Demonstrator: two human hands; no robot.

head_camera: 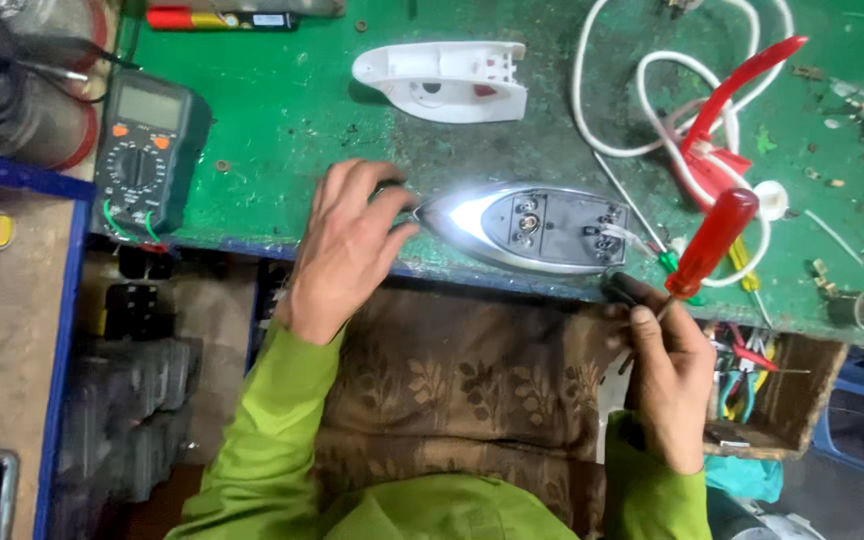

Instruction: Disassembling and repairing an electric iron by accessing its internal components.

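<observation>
Iron soleplate [527,228] lies flat at the front edge of the green bench [292,110], pointed tip toward the left. Housing is off: dark inner plate with terminals and screws exposed, shiny metal rim glaring under the light.

Left hand [347,250] spread wide, fingers resting on the bench with fingertips at the soleplate tip. Right hand [667,375] closed around a red-handled screwdriver [707,245], held just off the bench edge near the soleplate's rear; handle angles up over the bench.

White iron housing [442,80] sits well apart, further back. White cord [652,100] loops on the right rear with a red plastic part [732,110] on it. Multimeter [142,150] at the left edge.

Open bench between soleplate and housing; right side crowded by cord and small parts. Soleplate nearly flush with the front edge.
</observation>
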